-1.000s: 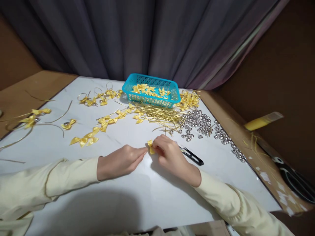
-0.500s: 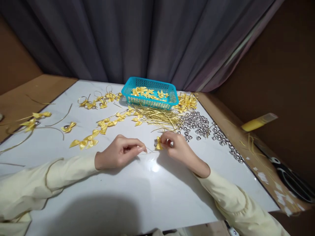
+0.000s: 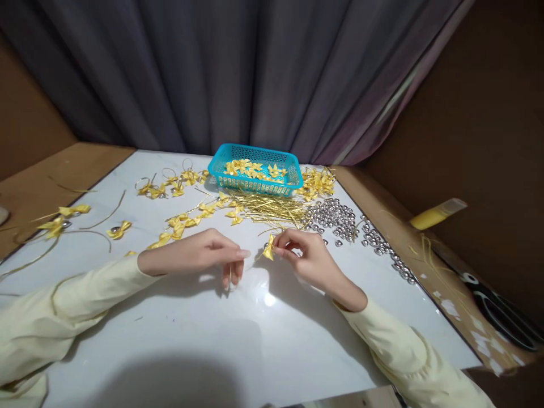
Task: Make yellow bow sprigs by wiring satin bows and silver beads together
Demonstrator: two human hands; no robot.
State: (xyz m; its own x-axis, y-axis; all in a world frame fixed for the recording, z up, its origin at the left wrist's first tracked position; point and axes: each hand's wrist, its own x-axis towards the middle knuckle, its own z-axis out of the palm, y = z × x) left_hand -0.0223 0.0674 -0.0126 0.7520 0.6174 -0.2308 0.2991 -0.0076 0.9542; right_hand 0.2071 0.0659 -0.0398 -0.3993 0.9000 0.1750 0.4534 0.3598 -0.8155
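Note:
My right hand [image 3: 309, 258] pinches a yellow satin ribbon bow [image 3: 269, 248] between thumb and fingertips, just above the white tabletop. A silver bead shows partly behind the bow. From the bow a thin gold cord [image 3: 258, 259] runs left toward my left hand [image 3: 208, 254]. The left fingers are curled downward with the thumb stretched over them, and a thin strand of the cord shows at the fingertips. Behind my left hand lies a row of yellow bows [image 3: 177, 225]. Beyond my right hand are a bundle of gold cords [image 3: 272, 207] and a pile of silver beads [image 3: 334, 215].
A turquoise basket [image 3: 217, 180] holding yellow bows stands at the back. More bows [image 3: 318, 184] are heaped to its right. Bows with cords [image 3: 55, 225] lie at the left. On the brown right edge are a yellow tube [image 3: 436, 215], black scissors [image 3: 501, 314] and paper scraps.
My left hand has turned, its fingers curling down and toward me, and its forearm has shifted left. My right hand stays nearly in place, the bow now turned at its fingertips.

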